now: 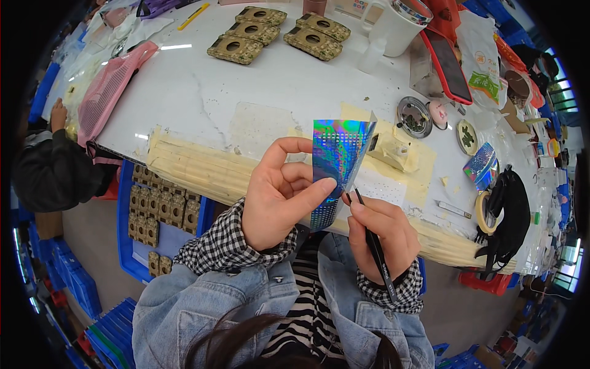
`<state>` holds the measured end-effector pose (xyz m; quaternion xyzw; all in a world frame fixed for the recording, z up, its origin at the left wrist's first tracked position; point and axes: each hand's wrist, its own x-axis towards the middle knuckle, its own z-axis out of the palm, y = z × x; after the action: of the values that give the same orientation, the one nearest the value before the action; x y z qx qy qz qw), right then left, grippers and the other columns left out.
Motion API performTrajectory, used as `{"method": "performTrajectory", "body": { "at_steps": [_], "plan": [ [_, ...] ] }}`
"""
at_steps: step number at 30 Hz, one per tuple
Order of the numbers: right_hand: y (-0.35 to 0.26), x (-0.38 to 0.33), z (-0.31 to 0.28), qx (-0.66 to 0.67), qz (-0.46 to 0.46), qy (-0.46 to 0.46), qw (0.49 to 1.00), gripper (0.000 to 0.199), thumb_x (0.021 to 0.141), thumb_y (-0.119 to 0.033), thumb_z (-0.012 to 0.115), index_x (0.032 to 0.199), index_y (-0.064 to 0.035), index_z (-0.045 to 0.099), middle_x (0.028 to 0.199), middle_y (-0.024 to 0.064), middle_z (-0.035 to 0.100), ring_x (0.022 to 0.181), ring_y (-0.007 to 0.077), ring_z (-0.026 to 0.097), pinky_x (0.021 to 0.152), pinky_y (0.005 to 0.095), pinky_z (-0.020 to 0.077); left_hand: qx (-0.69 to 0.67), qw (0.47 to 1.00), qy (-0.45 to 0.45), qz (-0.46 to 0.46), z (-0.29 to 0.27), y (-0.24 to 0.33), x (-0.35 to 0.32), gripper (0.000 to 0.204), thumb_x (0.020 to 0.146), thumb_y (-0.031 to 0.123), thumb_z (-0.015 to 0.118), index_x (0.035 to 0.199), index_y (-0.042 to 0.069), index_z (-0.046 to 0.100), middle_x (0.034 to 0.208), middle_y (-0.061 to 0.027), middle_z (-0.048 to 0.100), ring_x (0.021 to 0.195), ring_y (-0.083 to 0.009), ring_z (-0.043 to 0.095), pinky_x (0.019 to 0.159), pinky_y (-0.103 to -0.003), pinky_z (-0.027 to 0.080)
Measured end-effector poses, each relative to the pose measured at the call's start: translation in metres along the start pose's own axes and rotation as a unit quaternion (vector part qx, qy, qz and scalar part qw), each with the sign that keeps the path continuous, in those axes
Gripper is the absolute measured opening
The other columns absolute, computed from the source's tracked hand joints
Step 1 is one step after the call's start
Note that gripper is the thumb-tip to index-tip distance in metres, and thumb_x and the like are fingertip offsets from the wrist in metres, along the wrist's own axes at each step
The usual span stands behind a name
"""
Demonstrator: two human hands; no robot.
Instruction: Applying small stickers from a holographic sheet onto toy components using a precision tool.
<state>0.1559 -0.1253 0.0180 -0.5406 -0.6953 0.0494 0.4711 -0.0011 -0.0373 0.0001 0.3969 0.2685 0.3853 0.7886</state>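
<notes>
Held up over the table's near edge is a shiny holographic sticker sheet (332, 160), bent lengthwise, with rows of small pale marks. My left hand (279, 200) pinches it from the left, thumb across its front. In my right hand (384, 234) are black tweezers (376, 249), their tips close to the sheet's right edge. Whether the tips touch the sheet, or grip anything, I cannot make out. Behind my right hand, a block wrapped in cream tape (393, 150) sits on the table.
Several camouflage toy tank hulls (236, 48) lie at the far side; more fill a blue crate (132, 246) below left. Right of me are a round metal dish (415, 117), a tape roll (488, 212), a craft knife (453, 210) and a red-cased phone (447, 67). Another person (52, 166) sits at left.
</notes>
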Motion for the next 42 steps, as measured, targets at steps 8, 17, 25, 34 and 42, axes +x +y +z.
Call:
{"method": "performTrajectory", "body": {
  "at_steps": [8, 17, 25, 34, 42],
  "plan": [
    [0.0, 0.001, 0.0, 0.009, 0.005, -0.002, 1.0, 0.031, 0.071, 0.007, 0.075, 0.1, -0.0003, 0.065, 0.092, 0.0175, 0.067, 0.08, 0.0265, 0.07, 0.068, 0.0303, 0.0575, 0.003, 1.0, 0.002, 0.002, 0.0, -0.001, 0.001, 0.045, 0.086, -0.006, 0.062, 0.125, 0.0, 0.037, 0.092, -0.0093, 0.069, 0.087, -0.0117, 0.066, 0.078, -0.022, 0.052],
    [0.001, 0.001, 0.0, 0.022, 0.009, -0.004, 1.0, 0.031, 0.072, 0.008, 0.074, 0.101, 0.0006, 0.064, 0.092, 0.0178, 0.067, 0.08, 0.0262, 0.07, 0.068, 0.0298, 0.057, -0.008, 1.0, 0.004, -0.005, 0.0, -0.002, 0.001, 0.044, 0.087, -0.006, 0.061, 0.124, -0.001, 0.038, 0.091, -0.0097, 0.069, 0.088, -0.0119, 0.066, 0.078, -0.023, 0.051],
    [0.001, 0.0, 0.001, 0.018, 0.016, -0.001, 1.0, 0.031, 0.072, 0.007, 0.074, 0.1, -0.0001, 0.065, 0.093, 0.0179, 0.068, 0.08, 0.0264, 0.07, 0.068, 0.0299, 0.0571, -0.008, 1.0, 0.0, -0.009, 0.0, -0.002, 0.001, 0.044, 0.087, -0.006, 0.061, 0.124, -0.001, 0.038, 0.091, -0.0094, 0.069, 0.087, -0.0117, 0.066, 0.078, -0.023, 0.051],
    [0.002, -0.003, 0.008, -0.079, -0.059, 0.015, 0.995, 0.034, 0.072, 0.002, 0.077, 0.104, 0.002, 0.067, 0.098, 0.0191, 0.068, 0.082, 0.0278, 0.07, 0.069, 0.0308, 0.0577, -0.084, 0.995, 0.025, -0.055, 0.0, -0.004, 0.003, 0.04, 0.087, -0.003, 0.062, 0.121, 0.0, 0.042, 0.094, -0.0113, 0.07, 0.088, -0.0126, 0.066, 0.079, -0.024, 0.052],
    [0.002, -0.003, 0.006, -0.11, -0.088, -0.016, 0.99, 0.04, 0.073, -0.003, 0.077, 0.11, 0.0031, 0.066, 0.103, 0.0196, 0.066, 0.09, 0.0297, 0.068, 0.077, 0.0337, 0.0578, -0.103, 0.992, 0.035, -0.07, 0.002, -0.005, 0.003, 0.038, 0.089, 0.001, 0.062, 0.122, 0.001, 0.043, 0.092, -0.0094, 0.07, 0.084, -0.011, 0.065, 0.075, -0.023, 0.051]
  ]
}}
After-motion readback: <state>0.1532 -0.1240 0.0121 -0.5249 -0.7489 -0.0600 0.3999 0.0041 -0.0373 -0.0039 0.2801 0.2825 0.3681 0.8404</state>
